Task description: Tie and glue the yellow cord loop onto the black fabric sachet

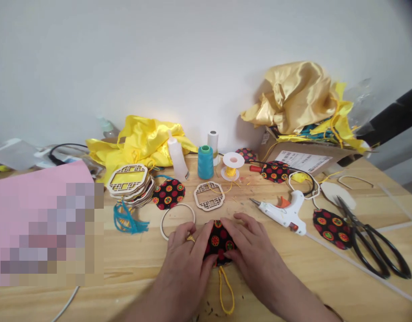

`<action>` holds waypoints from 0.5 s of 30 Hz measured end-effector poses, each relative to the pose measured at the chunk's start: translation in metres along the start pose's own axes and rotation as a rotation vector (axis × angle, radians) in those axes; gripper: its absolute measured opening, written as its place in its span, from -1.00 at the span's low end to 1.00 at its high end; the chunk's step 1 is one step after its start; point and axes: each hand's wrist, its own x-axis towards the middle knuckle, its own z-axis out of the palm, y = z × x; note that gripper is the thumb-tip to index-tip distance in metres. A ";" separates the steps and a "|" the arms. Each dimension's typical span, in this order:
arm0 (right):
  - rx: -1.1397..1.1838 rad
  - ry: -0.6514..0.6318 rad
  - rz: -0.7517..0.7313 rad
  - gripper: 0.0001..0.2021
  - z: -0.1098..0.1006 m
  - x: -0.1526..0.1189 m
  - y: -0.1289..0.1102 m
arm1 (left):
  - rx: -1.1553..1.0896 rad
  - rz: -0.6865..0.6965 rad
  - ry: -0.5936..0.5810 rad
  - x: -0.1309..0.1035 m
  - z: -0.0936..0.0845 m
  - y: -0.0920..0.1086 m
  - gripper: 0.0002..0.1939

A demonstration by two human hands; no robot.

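Observation:
Between my two hands lies a black fabric piece (221, 241) with a red, yellow and green flower pattern. A yellow cord loop (227, 290) sticks out from its near edge. My left hand (189, 252) grips the left side, with a gold ring on one finger, and my right hand (248, 246) grips the right side. The fingers and thumbs cover both edges of the fabric. Just beyond my left hand rests a thin pale ring (163, 219). A wooden lattice frame (209, 207) lies flat a little farther off.
At right lie a white glue gun (288, 212), black scissors (370, 237) and another patterned piece (333, 230). Stacked lattice frames (125, 195) and a blue tassel (128, 219) sit left. A blue thread cone (205, 163), glue bottle (177, 156) and cardboard box (293, 154) stand behind.

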 end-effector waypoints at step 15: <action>0.003 0.113 -0.051 -0.57 0.006 0.000 0.003 | -0.085 0.102 0.047 0.003 -0.002 -0.010 -0.50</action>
